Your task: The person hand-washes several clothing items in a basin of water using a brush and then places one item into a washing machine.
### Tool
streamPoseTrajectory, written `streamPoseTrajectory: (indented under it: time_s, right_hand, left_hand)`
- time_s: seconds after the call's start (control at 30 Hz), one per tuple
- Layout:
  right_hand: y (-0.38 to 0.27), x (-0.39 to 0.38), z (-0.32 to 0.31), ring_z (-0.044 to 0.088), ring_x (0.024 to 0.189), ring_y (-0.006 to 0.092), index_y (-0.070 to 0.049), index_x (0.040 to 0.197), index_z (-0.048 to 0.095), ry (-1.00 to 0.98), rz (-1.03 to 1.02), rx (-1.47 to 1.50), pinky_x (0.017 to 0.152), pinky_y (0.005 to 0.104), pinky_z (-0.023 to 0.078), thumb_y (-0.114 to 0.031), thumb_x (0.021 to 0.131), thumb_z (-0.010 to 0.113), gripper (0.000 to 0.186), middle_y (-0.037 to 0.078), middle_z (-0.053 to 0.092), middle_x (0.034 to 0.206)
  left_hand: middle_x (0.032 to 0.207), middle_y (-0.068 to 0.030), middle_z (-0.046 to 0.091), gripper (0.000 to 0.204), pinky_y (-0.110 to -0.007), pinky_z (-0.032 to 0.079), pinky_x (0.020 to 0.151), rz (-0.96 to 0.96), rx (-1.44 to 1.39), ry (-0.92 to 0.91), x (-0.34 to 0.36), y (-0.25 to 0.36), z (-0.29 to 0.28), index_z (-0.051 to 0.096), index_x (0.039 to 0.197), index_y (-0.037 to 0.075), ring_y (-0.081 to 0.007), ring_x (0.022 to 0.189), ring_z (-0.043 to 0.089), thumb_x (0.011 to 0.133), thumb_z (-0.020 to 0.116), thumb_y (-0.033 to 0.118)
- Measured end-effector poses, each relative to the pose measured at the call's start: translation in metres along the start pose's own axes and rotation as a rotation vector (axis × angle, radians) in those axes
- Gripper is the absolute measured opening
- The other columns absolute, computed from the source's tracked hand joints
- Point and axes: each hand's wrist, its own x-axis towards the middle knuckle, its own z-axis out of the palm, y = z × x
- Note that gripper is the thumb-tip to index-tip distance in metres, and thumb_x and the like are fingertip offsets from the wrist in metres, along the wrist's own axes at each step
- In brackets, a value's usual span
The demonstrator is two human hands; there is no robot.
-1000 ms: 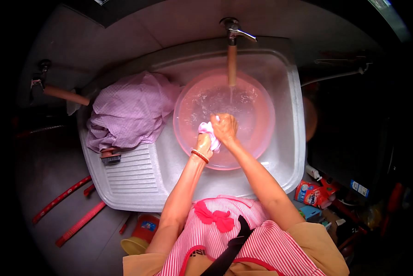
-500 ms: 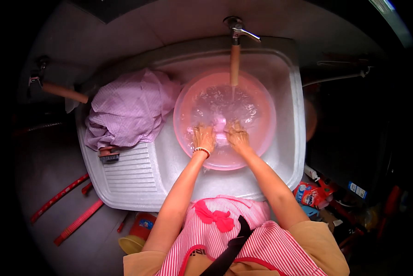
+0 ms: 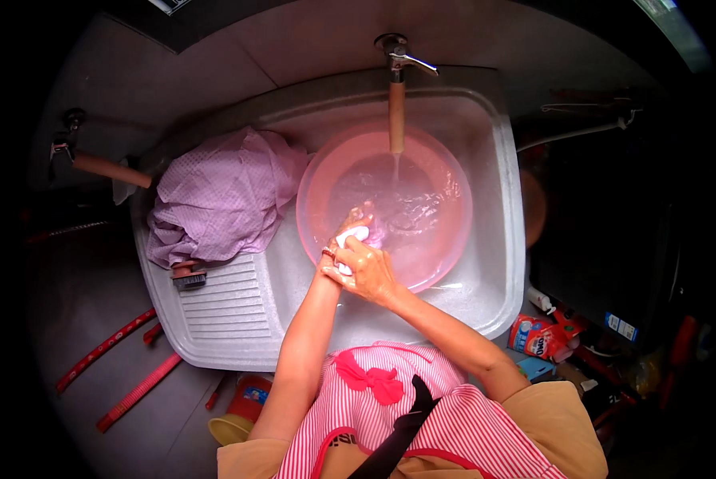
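Note:
A pink plastic basin (image 3: 446, 184) full of water sits in a white sink (image 3: 498, 263). Water runs into it from a tap (image 3: 396, 56) with a tan hose end. Both my hands are together over the basin's near-left rim, squeezing a small white and pink cloth (image 3: 350, 237). My left hand (image 3: 344, 235) grips it from behind, with a band on the wrist. My right hand (image 3: 367, 270) wraps around it from the front. Most of the cloth is hidden between my fingers.
A heap of lilac checked fabric (image 3: 218, 195) lies on the sink's left side, above a ribbed washboard (image 3: 222, 299) with a small scrub brush (image 3: 189, 275). A second tap (image 3: 67, 144) stands at the far left. Detergent packets (image 3: 537, 335) lie on the floor at right, red rods (image 3: 102, 351) at left.
My hands went down into the water, then came back toward me. They are now raised over the basin's near rim, clasped on the cloth.

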Motion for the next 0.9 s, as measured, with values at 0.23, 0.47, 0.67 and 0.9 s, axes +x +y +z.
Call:
streamPoseTrajectory:
  time_s: [0.23,0.47,0.67,0.9]
  right_hand:
    - [0.034,0.028,0.029,0.056,0.052,0.0320,-0.008,0.056,0.055,0.001,0.031,-0.314,0.044,0.0380,0.043,-0.027,0.080,0.056,0.031,0.012,0.054,0.058]
    - [0.058,0.043,0.017,0.059,0.064,0.0392,-0.005,0.067,0.064,-0.052,0.436,-0.124,0.057,0.0468,0.046,-0.032,0.083,0.049,0.034,0.018,0.061,0.068]
    - [0.154,-0.002,-0.010,0.059,0.071,0.0337,-0.002,0.089,0.062,0.152,0.649,-0.172,0.067,0.0426,0.046,-0.034,0.077,0.057,0.034,0.019,0.060,0.086]
    - [0.082,0.006,-0.061,0.044,0.108,0.0374,-0.010,0.125,0.043,-0.119,0.408,-0.711,0.088,0.0486,0.036,-0.035,0.064,0.071,0.072,0.018,0.041,0.122]
  left_hand:
    - [0.086,-0.0026,0.059,0.033,-0.031,0.046,0.069,0.247,1.200,0.506,-0.004,0.001,-0.009,0.053,0.074,0.012,-0.0141,0.079,0.055,0.087,0.048,0.042]
    - [0.083,-0.0018,0.058,0.023,-0.032,0.048,0.068,0.300,0.300,0.742,-0.004,0.009,0.095,0.055,0.089,0.007,-0.0133,0.080,0.057,0.091,0.044,0.028]
    - [0.077,-0.0064,0.058,0.025,-0.030,0.045,0.073,0.312,0.907,0.957,-0.005,0.021,0.092,0.058,0.093,0.000,-0.0160,0.077,0.056,0.087,0.050,0.023]
    - [0.120,-0.0262,0.041,0.051,-0.041,0.031,0.097,0.481,1.627,1.041,-0.004,0.003,0.057,0.034,0.126,-0.004,-0.0399,0.113,0.039,0.081,0.050,0.013]
